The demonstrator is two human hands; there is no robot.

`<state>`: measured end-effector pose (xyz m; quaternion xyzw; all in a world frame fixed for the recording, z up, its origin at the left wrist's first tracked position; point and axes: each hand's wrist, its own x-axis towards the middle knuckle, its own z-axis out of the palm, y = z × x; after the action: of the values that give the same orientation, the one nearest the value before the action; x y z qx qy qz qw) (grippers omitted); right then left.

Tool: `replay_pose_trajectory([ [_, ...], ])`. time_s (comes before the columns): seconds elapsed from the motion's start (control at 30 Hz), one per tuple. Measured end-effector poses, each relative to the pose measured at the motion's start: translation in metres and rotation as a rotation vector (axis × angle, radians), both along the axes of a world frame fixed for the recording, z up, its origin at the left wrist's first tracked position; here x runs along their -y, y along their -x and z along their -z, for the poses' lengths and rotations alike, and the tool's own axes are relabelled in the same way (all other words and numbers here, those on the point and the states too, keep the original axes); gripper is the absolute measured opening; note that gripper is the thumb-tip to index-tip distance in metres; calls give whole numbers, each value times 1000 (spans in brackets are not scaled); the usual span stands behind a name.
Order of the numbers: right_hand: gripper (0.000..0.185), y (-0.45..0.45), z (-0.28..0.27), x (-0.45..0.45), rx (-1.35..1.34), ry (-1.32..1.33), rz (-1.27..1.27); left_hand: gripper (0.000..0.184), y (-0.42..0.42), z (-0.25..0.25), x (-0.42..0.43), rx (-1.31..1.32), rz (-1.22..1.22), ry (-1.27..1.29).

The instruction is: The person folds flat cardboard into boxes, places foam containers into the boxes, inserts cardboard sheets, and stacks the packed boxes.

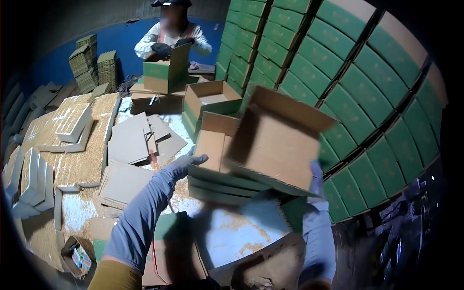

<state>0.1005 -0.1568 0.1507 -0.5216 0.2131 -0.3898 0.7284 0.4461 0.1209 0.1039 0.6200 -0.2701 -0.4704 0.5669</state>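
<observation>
Though blurry, carton (280, 144) mouth-up, perhaps crosswise.

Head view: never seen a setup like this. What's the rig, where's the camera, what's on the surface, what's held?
There's no machine: these are a person's own two hands, seen from one camera worn on their head, facing forward and down. The dark rounded border frames that single view.

The right hand, in a pale grey-blue glove, holds a tilted, open brown cardboard box by its side. The left hand, gloved alike, is at the edge of another open brown cardboard box; whether it grips is unclear.

On the pale, straw-strewn work surface lie flat grey cardboard sheets. Stacked green-and-brown cardboard boxes rise to the right. Across the surface, another person handles a green-and-brown open box.
</observation>
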Motion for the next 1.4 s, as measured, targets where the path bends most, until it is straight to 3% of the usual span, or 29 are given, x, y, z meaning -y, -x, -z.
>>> replay_pose_trajectory([
  [0.07,56,-55,30,-1,-222,-88,-78,67,-14,11,-3,-2,58,-49],
  [0.17,60,-111,82,-10,-229,254,-216,64,-27,50,-2,108,27,16],
  [0.2,58,-132,92,4,-44,-158,-310,63,-27,60,-1,157,-26,63],
  [0.23,53,-131,61,-12,-39,-316,-300,62,-27,68,-2,205,-87,99],
  [0.27,51,-130,81,6,-52,-208,-219,61,-22,72,-6,265,-166,124],
  [0.33,47,-117,110,17,-93,-253,-44,59,-12,77,-29,478,-338,150],
  [0.37,46,-101,69,-23,-132,-405,48,59,-7,82,-51,655,-411,149],
  [0.4,42,-74,75,-63,65,-200,-27,58,-2,89,-82,890,-450,130],
  [0.43,43,-48,145,-37,-101,-132,164,55,6,95,-127,1223,-376,64],
  [0.47,38,-29,143,-85,-300,-118,91,56,25,80,-170,1442,-281,-111],
  [0.5,38,-9,173,-115,-382,-155,-5,58,54,70,-209,1395,-329,-257],
  [0.57,39,29,235,-175,-551,-202,-215,68,94,118,-267,1395,-255,-473],
  [0.6,46,25,243,-218,-524,-392,-373,70,114,124,-278,1379,-178,-468],
  [0.63,53,16,243,-254,-702,287,-357,73,134,127,-276,1363,-102,-458],
  [0.7,67,-31,154,-330,-1214,498,-481,70,158,123,-267,1282,-95,-274],
  [0.73,67,-36,151,-337,-1216,503,-488,75,166,124,-261,1209,-84,-211],
  [0.8,62,-35,144,-333,-836,225,-390,84,170,94,-273,1129,-118,-119],
  [0.83,62,-41,121,-328,-776,-51,-404,84,167,68,-290,1122,-133,-120],
  [0.93,59,-63,83,-294,-622,-38,-495,103,154,-13,-374,1153,176,-37],
  [0.97,52,-67,96,-268,-729,-100,-621,97,153,-36,-400,1208,345,-156],
  [1.03,45,-72,88,-260,-840,-168,-735,73,157,-48,-430,1368,355,-312],
  [1.1,42,-89,40,-268,-1132,273,-575,63,154,-52,-446,1418,327,-373],
  [1.13,36,-90,22,-270,-1036,1041,-359,54,146,-73,-452,1390,272,-388],
  [1.2,43,-91,-73,-330,-817,892,-315,45,131,-105,-455,1361,201,-404],
  [1.23,42,-89,-85,-356,-623,1149,-389,43,124,-117,-454,1225,190,-471],
  [1.27,41,-89,-88,-379,-410,1394,-458,41,117,-126,-452,1087,179,-533],
  [1.33,39,-93,-55,-413,-468,1803,-390,48,89,-131,-449,963,131,-476],
  [1.4,36,-98,-36,-411,-442,1881,-279,49,55,-130,-452,501,192,-392],
])
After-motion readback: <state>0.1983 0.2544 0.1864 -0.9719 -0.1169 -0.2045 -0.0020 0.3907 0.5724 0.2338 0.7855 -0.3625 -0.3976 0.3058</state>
